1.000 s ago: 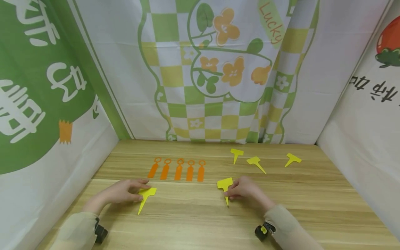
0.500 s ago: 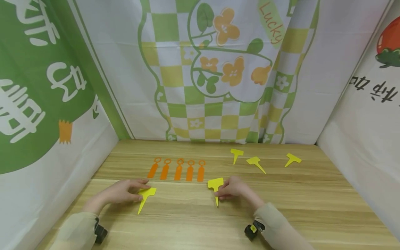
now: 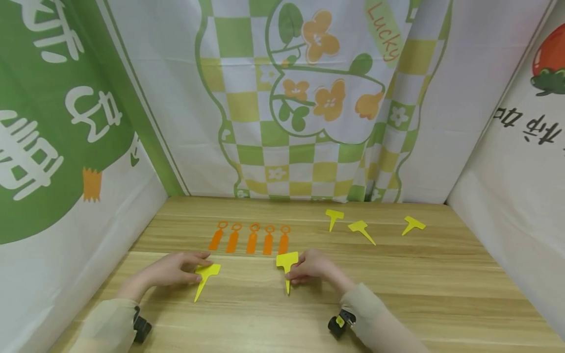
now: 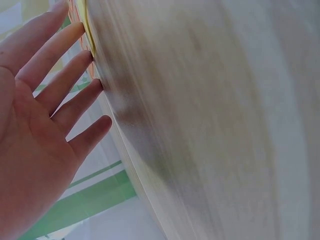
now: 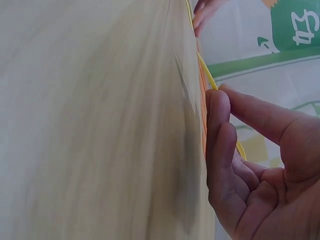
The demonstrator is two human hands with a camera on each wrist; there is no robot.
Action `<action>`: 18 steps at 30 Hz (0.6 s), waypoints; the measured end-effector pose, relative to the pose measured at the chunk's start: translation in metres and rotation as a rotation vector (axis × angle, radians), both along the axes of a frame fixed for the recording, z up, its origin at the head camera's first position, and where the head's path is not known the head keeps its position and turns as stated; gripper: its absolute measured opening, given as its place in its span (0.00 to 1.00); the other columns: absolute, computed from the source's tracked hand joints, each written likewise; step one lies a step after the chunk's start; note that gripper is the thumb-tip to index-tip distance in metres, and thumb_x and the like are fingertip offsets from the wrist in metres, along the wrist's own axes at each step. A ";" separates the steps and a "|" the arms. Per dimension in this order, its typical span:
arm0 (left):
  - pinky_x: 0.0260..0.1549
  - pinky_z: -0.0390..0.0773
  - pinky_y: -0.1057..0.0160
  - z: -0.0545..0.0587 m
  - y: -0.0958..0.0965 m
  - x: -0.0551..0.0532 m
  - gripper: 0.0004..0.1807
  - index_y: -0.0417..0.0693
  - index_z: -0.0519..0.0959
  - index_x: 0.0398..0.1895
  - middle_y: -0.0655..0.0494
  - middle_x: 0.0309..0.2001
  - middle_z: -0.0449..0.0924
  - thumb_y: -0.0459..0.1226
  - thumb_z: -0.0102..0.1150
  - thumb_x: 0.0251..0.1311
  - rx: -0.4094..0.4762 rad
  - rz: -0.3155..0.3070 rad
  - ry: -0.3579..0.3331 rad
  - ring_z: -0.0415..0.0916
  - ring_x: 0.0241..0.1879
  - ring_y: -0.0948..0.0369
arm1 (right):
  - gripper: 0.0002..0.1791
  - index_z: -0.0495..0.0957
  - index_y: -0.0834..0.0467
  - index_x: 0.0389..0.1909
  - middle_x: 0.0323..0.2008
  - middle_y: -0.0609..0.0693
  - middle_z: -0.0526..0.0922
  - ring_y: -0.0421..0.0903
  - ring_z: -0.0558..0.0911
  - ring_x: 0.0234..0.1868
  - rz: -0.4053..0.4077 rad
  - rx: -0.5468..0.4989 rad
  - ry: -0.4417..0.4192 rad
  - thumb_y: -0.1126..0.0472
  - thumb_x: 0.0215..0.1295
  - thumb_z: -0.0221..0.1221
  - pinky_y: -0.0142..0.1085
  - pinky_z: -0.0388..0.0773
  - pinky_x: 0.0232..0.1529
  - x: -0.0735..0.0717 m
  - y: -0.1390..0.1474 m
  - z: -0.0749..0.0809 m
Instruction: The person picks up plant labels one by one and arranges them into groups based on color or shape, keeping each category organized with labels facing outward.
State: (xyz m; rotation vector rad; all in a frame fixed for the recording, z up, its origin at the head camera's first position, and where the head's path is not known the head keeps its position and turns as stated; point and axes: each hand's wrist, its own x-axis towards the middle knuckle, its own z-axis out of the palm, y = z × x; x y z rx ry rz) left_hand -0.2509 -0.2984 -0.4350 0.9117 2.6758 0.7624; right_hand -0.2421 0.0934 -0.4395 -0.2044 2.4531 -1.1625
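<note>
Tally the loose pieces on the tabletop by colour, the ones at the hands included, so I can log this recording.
Yellow T-shaped markers: 5 (1 pinched by the right hand, 1 at the left hand, 3 farther back)
Orange ring-topped tags: 5
Total: 10

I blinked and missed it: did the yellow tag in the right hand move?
Yes, left in the head view: the held yellow tag was right of the rightmost orange tag; now they overlap.
</note>
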 end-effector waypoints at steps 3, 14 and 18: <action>0.58 0.60 0.31 0.000 0.000 0.000 0.25 0.48 0.78 0.57 0.41 0.66 0.67 0.47 0.63 0.56 0.001 -0.002 -0.004 0.60 0.65 0.35 | 0.14 0.79 0.57 0.18 0.17 0.46 0.84 0.35 0.79 0.18 0.015 -0.018 -0.028 0.54 0.48 0.71 0.25 0.67 0.21 0.000 -0.008 0.000; 0.59 0.59 0.32 -0.001 0.000 -0.001 0.25 0.48 0.78 0.57 0.41 0.66 0.67 0.47 0.63 0.56 0.002 -0.003 -0.002 0.60 0.65 0.36 | 0.13 0.77 0.59 0.19 0.17 0.48 0.84 0.37 0.81 0.18 -0.002 -0.100 -0.089 0.59 0.47 0.72 0.25 0.73 0.19 0.002 -0.043 -0.006; 0.59 0.59 0.31 0.000 0.000 -0.001 0.25 0.49 0.78 0.57 0.41 0.66 0.67 0.47 0.63 0.56 0.003 0.001 -0.008 0.60 0.65 0.36 | 0.12 0.76 0.59 0.19 0.16 0.48 0.83 0.37 0.82 0.19 -0.016 -0.135 -0.114 0.61 0.47 0.72 0.26 0.76 0.20 0.001 -0.054 -0.009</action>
